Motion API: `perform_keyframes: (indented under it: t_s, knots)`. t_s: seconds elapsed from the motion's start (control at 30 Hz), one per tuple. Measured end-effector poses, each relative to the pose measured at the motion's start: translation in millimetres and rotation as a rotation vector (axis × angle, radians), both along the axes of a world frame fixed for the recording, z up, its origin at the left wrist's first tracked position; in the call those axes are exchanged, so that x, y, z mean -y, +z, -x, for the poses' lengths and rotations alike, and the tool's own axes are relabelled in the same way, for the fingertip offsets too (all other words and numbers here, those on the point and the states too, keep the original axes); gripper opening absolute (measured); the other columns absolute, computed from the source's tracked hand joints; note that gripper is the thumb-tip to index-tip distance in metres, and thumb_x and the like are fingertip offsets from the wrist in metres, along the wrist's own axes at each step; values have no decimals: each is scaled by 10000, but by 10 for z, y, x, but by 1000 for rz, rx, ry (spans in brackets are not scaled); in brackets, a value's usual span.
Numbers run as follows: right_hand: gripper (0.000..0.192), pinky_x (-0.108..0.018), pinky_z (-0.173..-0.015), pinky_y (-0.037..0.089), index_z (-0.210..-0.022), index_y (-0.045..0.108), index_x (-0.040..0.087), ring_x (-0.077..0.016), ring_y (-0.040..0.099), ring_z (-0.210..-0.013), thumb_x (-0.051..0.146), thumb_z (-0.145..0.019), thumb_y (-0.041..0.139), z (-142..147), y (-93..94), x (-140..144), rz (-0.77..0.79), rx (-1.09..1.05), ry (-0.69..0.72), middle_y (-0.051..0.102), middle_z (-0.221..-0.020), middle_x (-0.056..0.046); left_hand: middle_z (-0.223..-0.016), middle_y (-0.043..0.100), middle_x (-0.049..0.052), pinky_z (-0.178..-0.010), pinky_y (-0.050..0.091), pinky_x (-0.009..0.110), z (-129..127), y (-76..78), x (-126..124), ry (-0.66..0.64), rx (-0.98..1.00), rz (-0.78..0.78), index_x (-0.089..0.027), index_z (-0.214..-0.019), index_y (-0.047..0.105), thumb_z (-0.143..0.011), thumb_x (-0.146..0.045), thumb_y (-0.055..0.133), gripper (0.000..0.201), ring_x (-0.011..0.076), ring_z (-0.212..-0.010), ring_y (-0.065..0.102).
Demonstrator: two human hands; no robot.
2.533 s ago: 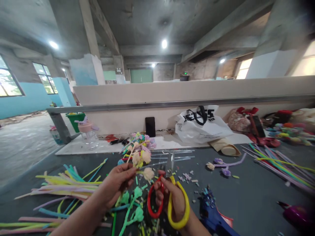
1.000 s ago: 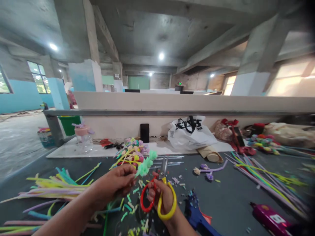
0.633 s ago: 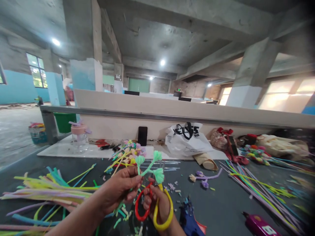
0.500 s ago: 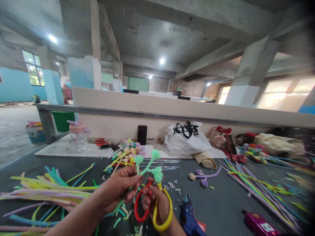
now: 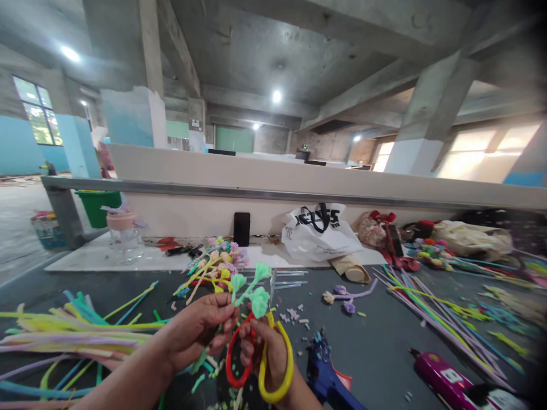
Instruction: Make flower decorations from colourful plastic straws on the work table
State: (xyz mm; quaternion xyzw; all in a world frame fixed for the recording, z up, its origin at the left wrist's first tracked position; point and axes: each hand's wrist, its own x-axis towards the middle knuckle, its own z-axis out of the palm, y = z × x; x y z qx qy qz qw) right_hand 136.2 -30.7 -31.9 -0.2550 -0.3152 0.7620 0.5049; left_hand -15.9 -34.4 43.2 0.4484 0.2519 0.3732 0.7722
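My left hand [image 5: 197,330] pinches the stem of a green pipe-cleaner flower sprig [image 5: 251,287] with three fuzzy heads, held upright over the dark table [image 5: 380,353]. My right hand [image 5: 267,350] grips scissors [image 5: 260,359] with one red and one yellow handle loop, blades pointing up just right of the sprig. Cut green scraps [image 5: 205,376] lie under both hands.
Piles of pipe cleaners lie left [image 5: 64,330] and right [image 5: 436,307]. A bunch of finished flowers [image 5: 216,265] sits ahead, a purple sprig [image 5: 348,296] right of it. A blue glue gun [image 5: 329,378], a pink glue gun [image 5: 448,381], a white bag [image 5: 318,230], a phone [image 5: 241,229] and a jar [image 5: 122,233] stand around.
The cream flower sprig in my left hand has been swapped for a green one. Both hands have drifted slightly left and lower in view, scissors still held.
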Motion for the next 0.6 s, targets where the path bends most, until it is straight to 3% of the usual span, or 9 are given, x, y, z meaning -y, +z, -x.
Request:
perform_keyframes:
  t_s: [0.1, 0.23, 0.47, 0.6]
  knots:
    - [304, -183, -364, 315, -618, 589, 91, -56, 375, -335, 389, -675, 612, -3, 37, 31, -20, 4, -31, 449, -402, 27, -568, 455, -38, -336, 203, 155, 7, -18, -33, 26, -35, -7, -147, -661, 475, -755, -246, 559, 161, 24, -367, 361]
    - [297, -193, -349, 342, -664, 574, 134, -54, 392, -366, 424, -679, 632, -34, 160, 85, -111, -24, -188, 554, -583, -1, -529, 461, -42, -336, 216, 156, 17, -19, -62, 136, -221, -103, -147, -637, 476, -751, -294, 563, 205, 32, -359, 378]
    - [444, -182, -344, 354, -1023, 485, 248, -83, 410, -340, 561, -714, 541, -81, 237, 56, -132, -76, -236, 507, -454, 59, -499, 451, -62, -405, 335, 180, 18, -136, -168, 182, -403, -329, -153, -658, 499, -703, -365, 594, 237, 61, -408, 406]
    - [344, -174, -335, 354, -874, 552, 200, -76, 416, -333, 510, -726, 560, -69, 183, 11, -49, -75, -255, 544, -463, 31, -522, 492, -40, -523, 370, 206, 60, -167, -219, 228, -485, -482, -132, -644, 550, -693, -332, 602, 212, 86, -508, 448]
